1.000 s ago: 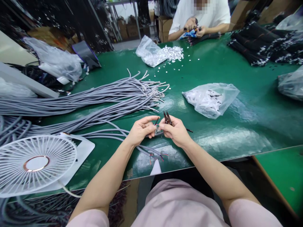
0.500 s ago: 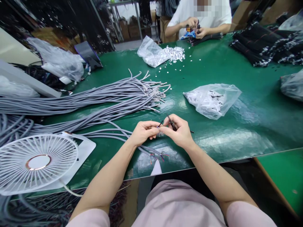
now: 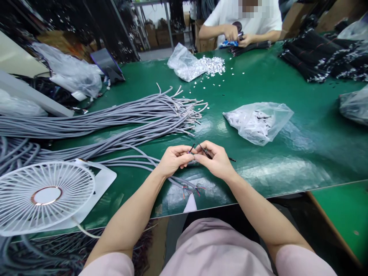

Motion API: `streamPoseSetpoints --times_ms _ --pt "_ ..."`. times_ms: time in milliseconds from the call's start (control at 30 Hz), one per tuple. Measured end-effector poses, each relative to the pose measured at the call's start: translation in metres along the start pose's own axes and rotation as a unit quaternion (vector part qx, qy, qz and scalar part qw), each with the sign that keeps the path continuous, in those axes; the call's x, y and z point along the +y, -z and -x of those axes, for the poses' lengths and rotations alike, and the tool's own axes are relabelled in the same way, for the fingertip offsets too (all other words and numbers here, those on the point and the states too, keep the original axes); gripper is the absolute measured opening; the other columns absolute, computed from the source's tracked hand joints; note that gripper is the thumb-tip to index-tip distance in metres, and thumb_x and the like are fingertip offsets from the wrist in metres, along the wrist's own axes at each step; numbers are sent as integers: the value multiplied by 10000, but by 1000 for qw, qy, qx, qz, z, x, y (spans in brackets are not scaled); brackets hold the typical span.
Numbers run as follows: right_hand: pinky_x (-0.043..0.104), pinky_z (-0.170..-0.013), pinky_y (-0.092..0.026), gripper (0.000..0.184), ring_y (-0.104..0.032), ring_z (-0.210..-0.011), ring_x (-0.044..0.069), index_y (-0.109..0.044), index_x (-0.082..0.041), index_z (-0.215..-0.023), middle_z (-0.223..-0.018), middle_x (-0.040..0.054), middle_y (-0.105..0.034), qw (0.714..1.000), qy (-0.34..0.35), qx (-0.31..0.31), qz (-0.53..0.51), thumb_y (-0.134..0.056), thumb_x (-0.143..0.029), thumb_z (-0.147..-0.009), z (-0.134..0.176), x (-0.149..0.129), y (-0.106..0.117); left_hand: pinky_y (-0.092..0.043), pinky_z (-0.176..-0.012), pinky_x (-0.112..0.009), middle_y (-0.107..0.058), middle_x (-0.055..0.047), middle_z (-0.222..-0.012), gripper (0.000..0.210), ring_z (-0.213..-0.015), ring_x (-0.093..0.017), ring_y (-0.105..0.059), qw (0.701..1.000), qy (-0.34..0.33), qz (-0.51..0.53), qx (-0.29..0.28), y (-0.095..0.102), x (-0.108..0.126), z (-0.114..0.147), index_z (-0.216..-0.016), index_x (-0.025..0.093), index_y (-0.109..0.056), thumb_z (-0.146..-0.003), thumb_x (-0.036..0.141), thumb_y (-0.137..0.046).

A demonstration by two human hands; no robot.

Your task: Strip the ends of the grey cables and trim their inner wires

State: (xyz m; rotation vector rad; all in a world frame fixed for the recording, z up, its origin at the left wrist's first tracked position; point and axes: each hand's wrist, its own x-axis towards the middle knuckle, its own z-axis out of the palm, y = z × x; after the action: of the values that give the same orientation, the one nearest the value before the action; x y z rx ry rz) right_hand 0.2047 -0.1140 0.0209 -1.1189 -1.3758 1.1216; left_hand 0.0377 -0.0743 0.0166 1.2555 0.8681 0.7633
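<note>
My left hand [image 3: 171, 160] is closed in a pinch on the end of a grey cable, whose fine wires [image 3: 189, 152] barely show between the fingertips. A short black piece [image 3: 192, 147] sticks up there. My right hand [image 3: 215, 159] meets it, thumb and forefinger touching the same spot. In its fingers lies a slim black tool [image 3: 206, 152], seemingly tweezers, with its far end [image 3: 232, 160] poking out behind the hand. Below the hands, several grey cable ends with bare coloured wires [image 3: 197, 189] lie near the table edge.
A bundle of grey cables [image 3: 138, 115] stretches across the green table [image 3: 310, 149]. A white fan [image 3: 46, 195] stands at the left. Beyond my hands lie a bag of white pieces [image 3: 260, 122] and a spilled bag of small parts [image 3: 186, 63]. A co-worker [image 3: 243, 28] sits opposite.
The slim black tool has tilted lower in my right hand, and the short black piece has shifted slightly left. Both hands stay together. Across the table, the co-worker's hands have moved a little.
</note>
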Motion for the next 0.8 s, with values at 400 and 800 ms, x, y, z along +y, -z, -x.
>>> streamPoseSetpoints --times_ms 400,800 --pt "293 -783 -450 266 -618 -849 165 -588 -198 -1115 -981 55 -667 979 29 -1 202 -464 -326 -917 30 -12 13 -329 -390 -164 -513 32 -482 299 -402 -49 -421 999 -18 -32 21 -8 3 1 -823 125 -731 -620 340 -771" --pt "253 -654 -398 168 -589 -712 149 -564 -194 -973 -830 34 -650 955 46 8 293 -490 -329 -907 32 -15 7 -352 -432 -178 -516 28 -523 275 -448 -58 -437 999 -14 -25 -28 -12 -6 1 -800 116 -696 -647 339 -750"
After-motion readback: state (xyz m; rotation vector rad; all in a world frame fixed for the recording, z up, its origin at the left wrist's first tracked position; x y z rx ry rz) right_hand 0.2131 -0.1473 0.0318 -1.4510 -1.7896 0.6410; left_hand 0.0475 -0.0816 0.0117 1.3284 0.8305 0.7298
